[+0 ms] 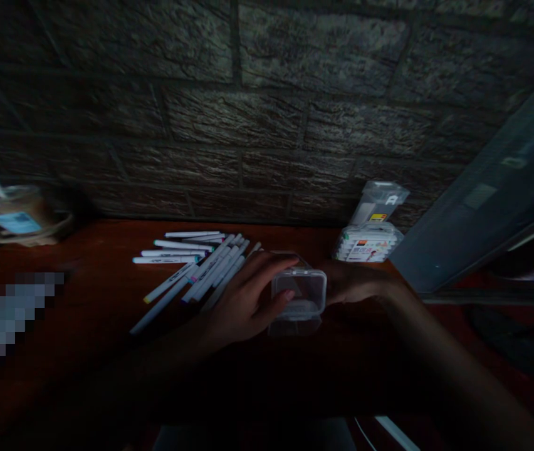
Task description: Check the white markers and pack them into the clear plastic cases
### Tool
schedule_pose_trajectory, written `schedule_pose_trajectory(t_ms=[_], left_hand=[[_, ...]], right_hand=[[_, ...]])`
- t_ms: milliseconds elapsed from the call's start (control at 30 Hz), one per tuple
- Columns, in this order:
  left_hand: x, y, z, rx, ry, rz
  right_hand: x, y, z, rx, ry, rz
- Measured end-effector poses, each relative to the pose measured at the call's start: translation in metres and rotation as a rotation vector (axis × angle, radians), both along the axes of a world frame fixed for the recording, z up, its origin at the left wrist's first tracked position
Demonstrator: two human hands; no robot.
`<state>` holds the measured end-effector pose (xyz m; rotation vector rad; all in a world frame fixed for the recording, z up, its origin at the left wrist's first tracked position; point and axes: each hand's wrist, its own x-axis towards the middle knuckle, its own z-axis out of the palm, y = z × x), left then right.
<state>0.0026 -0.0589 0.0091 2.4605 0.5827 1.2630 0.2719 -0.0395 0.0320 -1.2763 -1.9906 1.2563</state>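
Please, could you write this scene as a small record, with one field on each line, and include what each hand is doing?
Left hand: on a clear plastic box, fingers over its top, thumb at its front
Right hand: at the box's right side; fingers too dark to judge the grip
Loose items: white markers in a pile, beside the left hand
Back right: packed case, with a clear container behind it
Far left: cup with a straw
Surface: reddish-brown table
Background: block wall
Light: dim

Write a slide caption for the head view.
Left hand holds a clear plastic box, right hand at its right side; loose white markers lie on the reddish table.
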Motion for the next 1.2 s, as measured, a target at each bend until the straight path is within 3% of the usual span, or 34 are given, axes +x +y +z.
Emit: schedule_pose_trajectory(t_ms=[100, 267, 467, 600, 700, 767, 867, 933, 1067, 1200], left_hand=[[-0.002, 0.0, -0.002, -0.014, -0.005, 0.02], [-0.007, 0.005, -0.007, -0.044, -0.077, 0.057], [-0.007, 0.018, -0.013, -0.222, -0.317, 0.148], [-0.011, 0.035, -0.004, -0.302, -0.366, 0.23], [-0.025, 0.056, 0.014, -0.359, -0.251, 0.218], [-0.045, 0.071, 0.029, -0.404, -0.037, 0.177], [-0.087, 0.085, 0.047, -0.417, 0.39, 0.282], [-0.118, 0.085, 0.054, -0.446, 0.503, 0.346], [-0.166, 0.07, 0.053, -0.515, 0.647, 0.425], [-0.181, 0.057, 0.034, -0.608, 0.714, 0.419]], right_hand=[[-0.002, -0.002, 0.001, -0.165, -0.196, 0.125], [-0.003, -0.004, -0.003, -0.176, -0.178, -0.018], [-0.013, 0.004, -0.008, 0.17, -0.12, -0.31], [-0.024, 0.009, -0.012, 0.421, -0.04, -0.518], [-0.032, 0.008, -0.019, 0.444, 0.19, -0.537], [-0.035, 0.006, -0.023, 0.437, 0.32, -0.533], [-0.036, 0.005, -0.027, 0.496, 0.34, -0.532], [-0.035, 0.006, -0.027, 0.543, 0.296, -0.524], [-0.033, 0.007, -0.026, 0.621, 0.228, -0.515], [-0.033, 0.007, -0.026, 0.649, 0.204, -0.507]])
